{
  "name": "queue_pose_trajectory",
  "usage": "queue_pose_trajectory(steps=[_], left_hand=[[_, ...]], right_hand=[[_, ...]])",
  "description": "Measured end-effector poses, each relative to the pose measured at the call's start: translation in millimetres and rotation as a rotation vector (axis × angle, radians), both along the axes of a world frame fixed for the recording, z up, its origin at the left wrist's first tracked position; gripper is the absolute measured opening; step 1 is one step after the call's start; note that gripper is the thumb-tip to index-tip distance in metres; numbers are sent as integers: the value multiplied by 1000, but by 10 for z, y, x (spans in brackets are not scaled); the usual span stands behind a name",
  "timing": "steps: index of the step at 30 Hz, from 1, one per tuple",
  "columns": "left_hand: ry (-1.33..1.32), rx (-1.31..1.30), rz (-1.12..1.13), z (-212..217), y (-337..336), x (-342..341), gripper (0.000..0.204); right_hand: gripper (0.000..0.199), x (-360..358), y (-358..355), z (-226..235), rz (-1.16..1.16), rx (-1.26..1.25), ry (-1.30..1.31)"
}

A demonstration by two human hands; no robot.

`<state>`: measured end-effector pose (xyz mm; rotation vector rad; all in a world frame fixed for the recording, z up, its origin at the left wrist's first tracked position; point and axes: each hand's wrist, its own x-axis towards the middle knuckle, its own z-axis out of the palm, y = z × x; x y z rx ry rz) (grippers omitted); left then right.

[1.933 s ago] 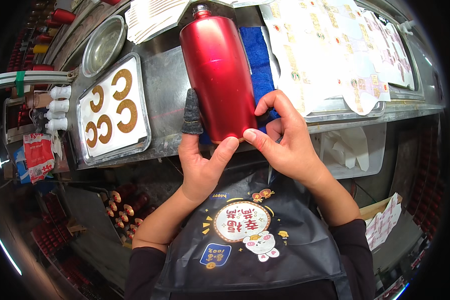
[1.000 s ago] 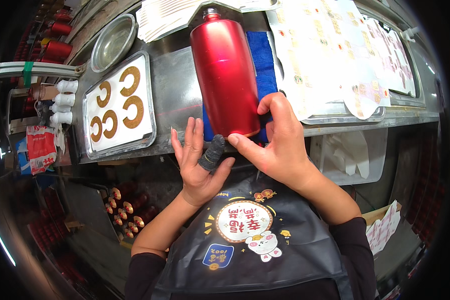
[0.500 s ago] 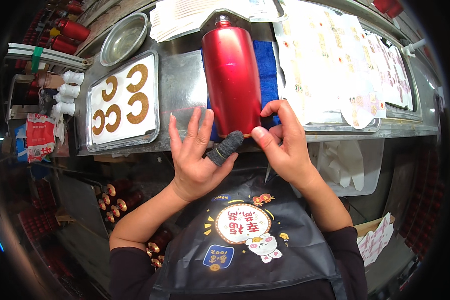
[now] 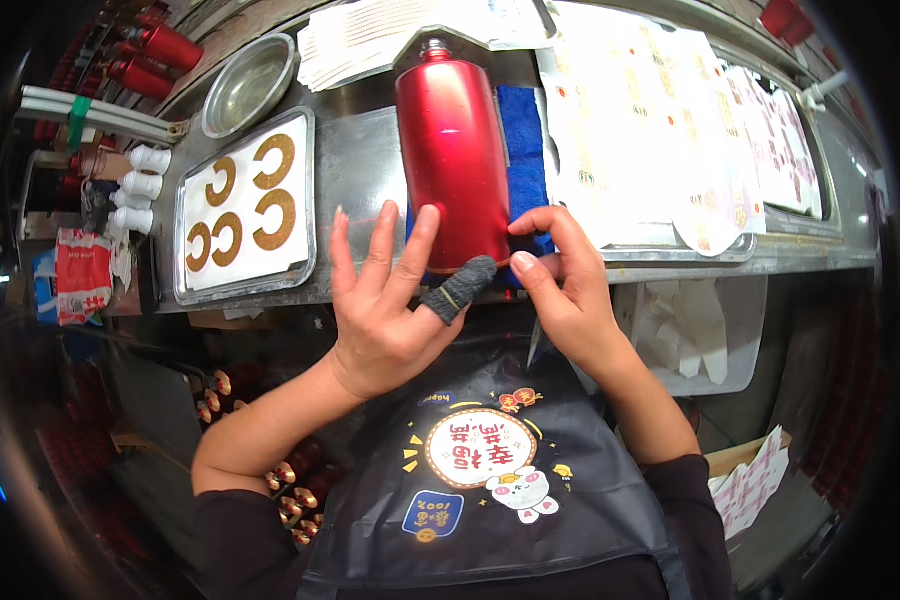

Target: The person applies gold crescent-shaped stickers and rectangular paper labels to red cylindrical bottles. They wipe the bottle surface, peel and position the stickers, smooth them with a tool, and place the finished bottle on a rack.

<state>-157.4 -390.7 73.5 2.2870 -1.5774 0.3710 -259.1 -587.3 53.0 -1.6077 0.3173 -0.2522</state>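
While red cylinder (image 4: 453, 160) lies on the worktop (image 4: 355, 170), long axis pointing away, right hand (image 4: 560, 285) grip pinches its near rim; left hand (image 4: 390, 300) splayed open, sleeved thumb (image 4: 458, 288) touching the base.

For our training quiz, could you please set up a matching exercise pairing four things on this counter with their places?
Things:
1. red bottle
2. blue cloth
3. metal bowl
4. grey finger cot

Places:
A. on the left hand's thumb
B. lying on the counter between the two hands
C. under the bottle's right side
D. beyond the tray of gold C-shapes

Pairs: 1-B, 2-C, 3-D, 4-A
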Motion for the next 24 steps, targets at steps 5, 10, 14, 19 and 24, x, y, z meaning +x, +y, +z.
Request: queue_pose_trajectory(steps=[5,10,14,19,24], left_hand=[[-72,-54,-52,87,-188,51,14],[-24,-38,-89,121,-381,-6,11],[118,-211,-98,114,-322,82,82],[-44,-75,-91,-144,-476,163,75],[76,-316,-17,-316,-400,146,88]], right_hand=[[20,-87,19,-108,-44,46,-19],[20,-290,-7,-127,-133,-141,-22],[28,-389,42,-15,-128,-423,-280],[35,-285,219,-102,33,-601,-361],[28,-356,235,-277,-14,-377,-195]])
